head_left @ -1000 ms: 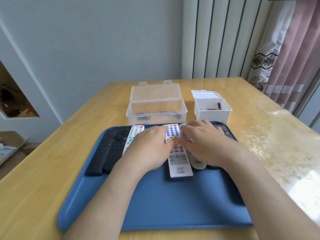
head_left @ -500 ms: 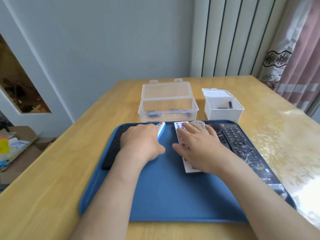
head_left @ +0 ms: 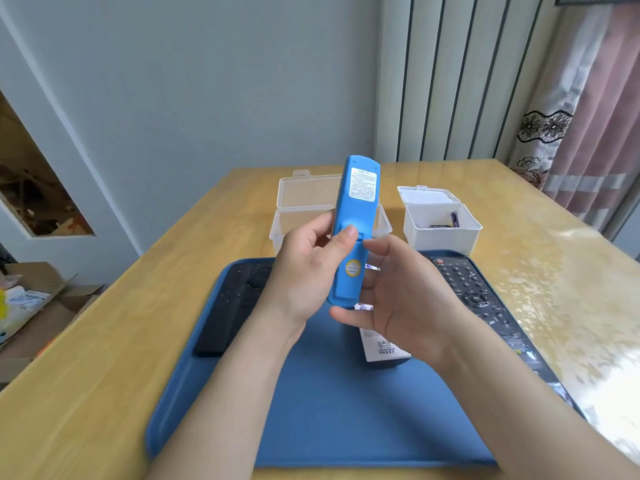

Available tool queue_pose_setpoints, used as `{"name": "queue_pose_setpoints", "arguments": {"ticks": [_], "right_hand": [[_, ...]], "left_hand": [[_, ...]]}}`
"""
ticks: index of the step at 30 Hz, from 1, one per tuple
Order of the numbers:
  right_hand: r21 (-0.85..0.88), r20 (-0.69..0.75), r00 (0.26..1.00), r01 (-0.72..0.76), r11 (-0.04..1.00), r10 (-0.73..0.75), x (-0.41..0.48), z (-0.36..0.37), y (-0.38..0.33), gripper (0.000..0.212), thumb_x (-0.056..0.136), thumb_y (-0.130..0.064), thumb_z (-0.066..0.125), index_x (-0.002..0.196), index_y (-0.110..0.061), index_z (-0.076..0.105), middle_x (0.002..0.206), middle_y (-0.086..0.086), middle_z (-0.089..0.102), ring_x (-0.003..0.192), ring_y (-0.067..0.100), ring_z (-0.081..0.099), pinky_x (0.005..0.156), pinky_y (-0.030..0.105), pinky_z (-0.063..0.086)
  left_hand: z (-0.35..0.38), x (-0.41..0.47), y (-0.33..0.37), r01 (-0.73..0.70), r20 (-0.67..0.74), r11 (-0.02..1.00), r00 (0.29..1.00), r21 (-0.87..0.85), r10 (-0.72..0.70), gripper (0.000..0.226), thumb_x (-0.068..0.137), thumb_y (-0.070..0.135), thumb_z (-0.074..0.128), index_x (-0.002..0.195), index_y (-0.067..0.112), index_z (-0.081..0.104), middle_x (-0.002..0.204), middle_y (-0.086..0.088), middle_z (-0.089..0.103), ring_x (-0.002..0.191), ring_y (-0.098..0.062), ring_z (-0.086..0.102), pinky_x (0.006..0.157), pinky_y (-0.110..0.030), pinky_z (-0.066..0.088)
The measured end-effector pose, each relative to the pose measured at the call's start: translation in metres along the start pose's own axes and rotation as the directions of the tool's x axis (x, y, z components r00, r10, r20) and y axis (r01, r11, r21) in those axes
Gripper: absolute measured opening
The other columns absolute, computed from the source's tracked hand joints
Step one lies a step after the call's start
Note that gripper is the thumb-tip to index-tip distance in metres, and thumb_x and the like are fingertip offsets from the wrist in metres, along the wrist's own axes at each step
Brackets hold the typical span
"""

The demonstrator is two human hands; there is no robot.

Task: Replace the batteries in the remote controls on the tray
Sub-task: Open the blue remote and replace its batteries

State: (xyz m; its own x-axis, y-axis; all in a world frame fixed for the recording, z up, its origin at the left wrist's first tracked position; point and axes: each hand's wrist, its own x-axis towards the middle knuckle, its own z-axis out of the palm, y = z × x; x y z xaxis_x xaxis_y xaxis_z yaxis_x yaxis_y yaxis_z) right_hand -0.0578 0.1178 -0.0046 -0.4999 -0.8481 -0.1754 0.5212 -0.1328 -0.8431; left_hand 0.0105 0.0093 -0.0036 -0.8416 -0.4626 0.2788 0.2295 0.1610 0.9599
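Where the tray [head_left: 346,410] ends, a box [head_left: 440,237] holds batteries [head_left: 454,219].

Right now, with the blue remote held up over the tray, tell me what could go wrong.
1. The left hand holds the blue remote upright, thumb on its back cover; if the cover gives suddenly, the remote could slip and drop onto the white remote on the tray.
2. The right hand sits loosely at the lower end; a freed cover or battery might fall past it.

Both hands [head_left: 346,282] have lifted the blue remote [head_left: 355,216] upright, back showing.
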Motion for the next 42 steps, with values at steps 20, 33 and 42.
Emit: {"name": "queue_pose_setpoints", "arguments": {"ticks": [20,33,42], "right_hand": [[0.154,-0.018,0.997,0.072,0.985,-0.07,0.009,-0.016,0.0,0.051,0.057,-0.014,0.038,0.103,-0.015,0.059,0.099,0.012,0.055,0.093,0.027,0.05,0.073,0.038,0.046],[-0.081,-0.221,0.966,0.116,0.99,-0.131,0.007,-0.022,-0.007,0.028,0.094,-0.04,0.057,0.109,-0.018,0.067,0.098,0.01,0.066,0.084,0.023,0.064,0.061,0.033,0.056],[-0.185,-0.255,0.95,0.138,0.973,-0.183,0.002,-0.023,-0.011,0.04,0.099,-0.05,0.044,0.116,-0.017,0.06,0.087,0.008,0.076,0.076,0.022,0.067,0.047,0.024,0.047]], "left_hand": [[0.01,-0.006,-0.008,-0.437,0.143,0.607,0.87,0.663,0.471,0.03,0.073,0.024,0.074,0.101,0.031,0.065,0.105,0.011,0.047,0.1,-0.013,0.046,0.085,-0.019,0.041],[-0.017,-0.003,0.011,-0.068,0.07,0.992,0.995,-0.109,0.076,0.013,0.074,0.007,0.069,0.083,0.016,0.072,0.075,0.001,0.072,0.067,-0.012,0.065,0.065,-0.022,0.052],[-0.029,-0.009,0.01,0.049,0.529,0.82,0.742,0.571,-0.412,0.016,0.085,0.009,0.07,0.097,0.017,0.076,0.086,0.001,0.076,0.079,-0.006,0.066,0.075,-0.017,0.049]]}}
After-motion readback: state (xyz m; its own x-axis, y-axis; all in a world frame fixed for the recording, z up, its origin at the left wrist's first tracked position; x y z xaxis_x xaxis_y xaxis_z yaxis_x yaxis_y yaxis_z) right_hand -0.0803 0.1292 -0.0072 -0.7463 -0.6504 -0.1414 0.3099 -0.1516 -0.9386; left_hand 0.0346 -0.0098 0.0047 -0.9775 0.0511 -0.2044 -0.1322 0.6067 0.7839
